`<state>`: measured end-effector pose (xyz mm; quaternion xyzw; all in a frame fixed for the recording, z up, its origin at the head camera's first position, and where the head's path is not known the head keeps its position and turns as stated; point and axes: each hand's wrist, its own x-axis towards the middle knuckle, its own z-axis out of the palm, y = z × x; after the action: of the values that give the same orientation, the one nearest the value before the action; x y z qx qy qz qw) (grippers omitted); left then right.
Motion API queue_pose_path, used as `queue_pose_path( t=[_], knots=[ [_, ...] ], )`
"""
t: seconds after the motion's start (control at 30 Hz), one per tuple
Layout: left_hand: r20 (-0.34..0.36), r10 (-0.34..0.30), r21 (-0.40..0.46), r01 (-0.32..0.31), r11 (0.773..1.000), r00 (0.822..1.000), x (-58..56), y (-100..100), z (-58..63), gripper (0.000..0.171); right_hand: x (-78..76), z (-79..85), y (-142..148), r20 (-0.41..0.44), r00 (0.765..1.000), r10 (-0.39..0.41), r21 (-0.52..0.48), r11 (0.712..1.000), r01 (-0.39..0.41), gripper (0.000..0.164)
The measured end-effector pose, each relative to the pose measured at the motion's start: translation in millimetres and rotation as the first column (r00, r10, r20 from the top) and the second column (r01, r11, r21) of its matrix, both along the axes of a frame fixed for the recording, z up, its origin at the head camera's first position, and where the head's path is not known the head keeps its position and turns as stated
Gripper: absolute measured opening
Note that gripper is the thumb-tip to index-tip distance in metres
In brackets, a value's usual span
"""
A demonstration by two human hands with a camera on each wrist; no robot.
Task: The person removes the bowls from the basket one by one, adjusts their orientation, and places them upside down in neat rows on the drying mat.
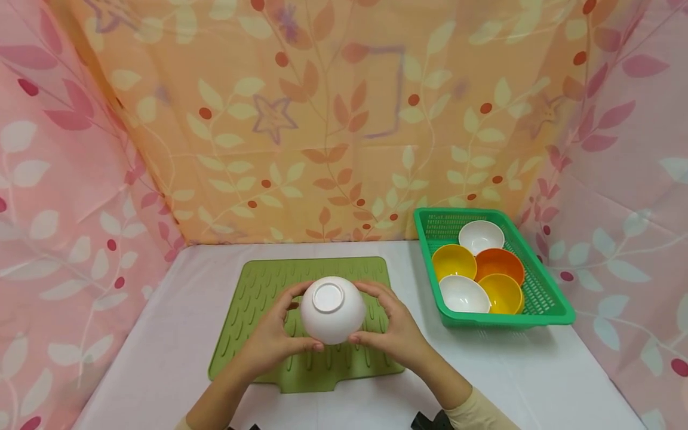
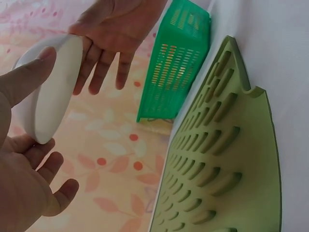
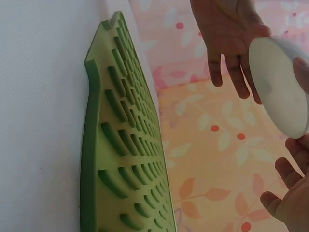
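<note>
A white bowl [image 1: 344, 319] is held upside down above the green drying mat [image 1: 258, 298], its round foot facing up toward the head camera. My left hand [image 1: 272, 334] grips the bowl's left side between thumb and fingers. On the opposite side my right hand [image 1: 398, 331] pinches it the same way. In the left wrist view the bowl [image 2: 60, 92] hangs in the air, with the mat [image 2: 231, 183] lying apart from it on the table. The right wrist view shows the bowl's hollow side [image 3: 275, 87] facing down.
At the right stands a green basket [image 1: 543, 298] with several bowls: a white bowl [image 1: 481, 237] at the back, an orange bowl [image 1: 500, 263], yellow bowls and another white bowl [image 1: 464, 294] in front. Patterned cloth [image 1: 322, 149] hangs behind the white-covered table [image 1: 177, 334].
</note>
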<state>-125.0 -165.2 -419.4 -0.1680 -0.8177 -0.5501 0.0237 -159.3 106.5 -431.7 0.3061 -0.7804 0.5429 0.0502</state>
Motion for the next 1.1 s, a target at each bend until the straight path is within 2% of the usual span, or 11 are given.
queue_pose_path(
  t=[0.13,0.3,0.43,0.6,0.73,0.83,0.93,1.1],
  knots=[
    [0.014,0.014,-0.027,-0.013,1.0,1.0,-1.1,0.3,0.3,0.104,-2.4,-1.6,0.5,0.026,0.999,-0.02,0.035,0.999,0.019,0.088],
    [0.087,0.092,-0.084,-0.085,0.993,0.992,-0.9,-2.8,0.6,0.106,-8.8,-7.3,-6.4,0.05,0.999,-0.004,0.051,0.999,0.002,0.086],
    [0.111,0.116,-0.123,-0.102,0.987,0.987,-8.2,-12.4,-2.2,0.108,-15.1,-14.4,-18.8,0.11,0.994,0.004,0.048,0.999,-0.009,0.085],
    [0.121,0.101,-0.122,-0.086,0.989,0.987,-26.7,-30.8,-13.7,0.106,-32.6,-16.1,-37.2,0.16,0.987,-0.015,0.084,0.996,0.002,0.084],
    [0.134,0.091,-0.108,-0.076,0.991,0.987,-43.8,-58.7,-22.0,0.104,-54.5,-14.3,-62.8,0.21,0.978,0.001,0.13,0.991,-0.029,0.082],
    [0.117,0.081,-0.131,-0.066,0.989,0.99,-60.5,-81.5,-28.0,0.102,-72.0,-15.6,-84.3,0.243,0.97,0.011,0.147,0.988,-0.048,0.081],
    [0.094,0.069,-0.169,-0.053,0.984,0.993,-78.5,-103.5,-34.3,0.098,-89.0,-19.9,-106.7,0.241,0.97,0.012,0.163,0.985,-0.053,0.079],
    [0.076,0.053,-0.229,-0.035,0.973,0.996,-104.4,-133.4,-45.4,0.095,-114.3,-35.2,-139.6,0.232,0.973,0.003,0.196,0.979,-0.049,0.078]
  ],
)
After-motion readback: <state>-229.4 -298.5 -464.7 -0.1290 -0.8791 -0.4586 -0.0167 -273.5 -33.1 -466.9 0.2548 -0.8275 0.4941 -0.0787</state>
